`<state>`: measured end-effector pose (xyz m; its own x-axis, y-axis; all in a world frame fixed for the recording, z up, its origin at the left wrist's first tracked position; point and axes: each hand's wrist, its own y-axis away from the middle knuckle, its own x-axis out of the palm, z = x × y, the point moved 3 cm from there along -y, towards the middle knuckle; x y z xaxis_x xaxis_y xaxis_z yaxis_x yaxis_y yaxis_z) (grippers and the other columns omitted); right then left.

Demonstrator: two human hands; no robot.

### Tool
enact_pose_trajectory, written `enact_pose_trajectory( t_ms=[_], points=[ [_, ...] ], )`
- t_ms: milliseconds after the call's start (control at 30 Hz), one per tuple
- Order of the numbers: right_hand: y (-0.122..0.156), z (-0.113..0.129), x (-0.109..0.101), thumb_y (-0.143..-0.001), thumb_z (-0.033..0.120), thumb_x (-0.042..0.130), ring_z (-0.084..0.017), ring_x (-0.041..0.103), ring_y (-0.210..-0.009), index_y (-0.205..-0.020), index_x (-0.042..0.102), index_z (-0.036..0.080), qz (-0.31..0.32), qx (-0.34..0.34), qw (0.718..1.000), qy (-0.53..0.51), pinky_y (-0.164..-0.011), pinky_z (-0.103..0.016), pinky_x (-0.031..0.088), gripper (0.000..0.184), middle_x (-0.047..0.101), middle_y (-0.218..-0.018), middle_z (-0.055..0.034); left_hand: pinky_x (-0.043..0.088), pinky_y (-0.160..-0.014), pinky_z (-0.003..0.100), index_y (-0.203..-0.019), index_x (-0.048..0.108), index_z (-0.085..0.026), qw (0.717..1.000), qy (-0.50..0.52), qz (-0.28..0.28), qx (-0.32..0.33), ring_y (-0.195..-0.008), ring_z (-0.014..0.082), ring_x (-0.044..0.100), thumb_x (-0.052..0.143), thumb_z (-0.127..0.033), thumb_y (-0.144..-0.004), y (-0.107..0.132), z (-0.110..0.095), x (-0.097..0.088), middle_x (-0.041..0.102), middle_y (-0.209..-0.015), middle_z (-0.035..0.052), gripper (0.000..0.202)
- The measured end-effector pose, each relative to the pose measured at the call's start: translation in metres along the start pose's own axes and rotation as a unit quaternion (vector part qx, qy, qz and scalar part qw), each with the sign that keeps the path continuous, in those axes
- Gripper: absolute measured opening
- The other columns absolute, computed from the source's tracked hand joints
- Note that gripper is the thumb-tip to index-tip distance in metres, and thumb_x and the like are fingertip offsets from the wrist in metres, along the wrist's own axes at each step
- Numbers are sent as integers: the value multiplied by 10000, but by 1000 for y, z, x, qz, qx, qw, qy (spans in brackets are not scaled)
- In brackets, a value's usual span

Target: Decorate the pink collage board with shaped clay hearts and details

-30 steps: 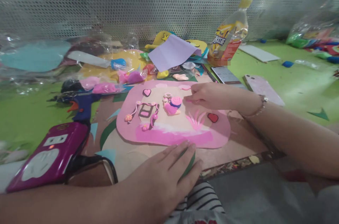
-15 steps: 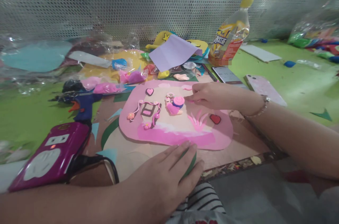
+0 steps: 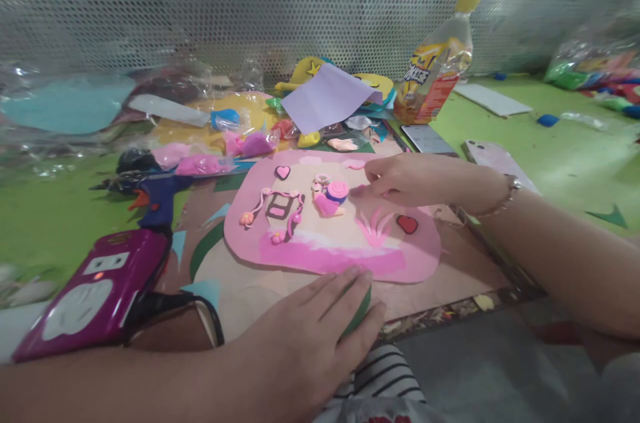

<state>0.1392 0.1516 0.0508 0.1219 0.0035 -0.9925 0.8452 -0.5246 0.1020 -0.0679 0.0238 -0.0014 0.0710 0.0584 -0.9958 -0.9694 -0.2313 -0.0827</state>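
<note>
A pink rounded craft board [image 3: 420,256] lies in front of me, carrying clay hearts, a swing shape and a small pink clay figure [image 3: 330,200] with a blue and pink head. My right hand [image 3: 405,178] rests on the board just right of that figure, its fingertips pinched on a tiny pink bit I cannot make out. Flat on the brown paper at the board's near edge lies my left hand [image 3: 310,343], fingers stretched over a dark green paper piece [image 3: 361,314].
A purple power strip [image 3: 93,293] sits at the near left, a blue glue gun [image 3: 157,200] behind it. Bagged clay lumps and folded lilac paper [image 3: 325,100] crowd the back. A yellow drink bottle [image 3: 435,70], two phones [image 3: 495,160] and a perforated metal screen stand beyond.
My right hand's fingertips have shifted slightly on the board next to the clay figure. The left hand has stayed put.
</note>
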Motion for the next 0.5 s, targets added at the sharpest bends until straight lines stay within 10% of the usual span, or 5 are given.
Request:
enact_pose_trajectory(
  t_ms=[500],
  points=[
    [-2,-2,3,-915,113,421,-91,373,-545,-972,725,206,12,2,1000,20,-517,-249,260,323,507,-755,-24,338,-1097,436,-1406,367,-70,1000,7,-8,-1,-1348,339,359,508,-331,-900,0,1,4,441,-1409,230,587]
  ],
)
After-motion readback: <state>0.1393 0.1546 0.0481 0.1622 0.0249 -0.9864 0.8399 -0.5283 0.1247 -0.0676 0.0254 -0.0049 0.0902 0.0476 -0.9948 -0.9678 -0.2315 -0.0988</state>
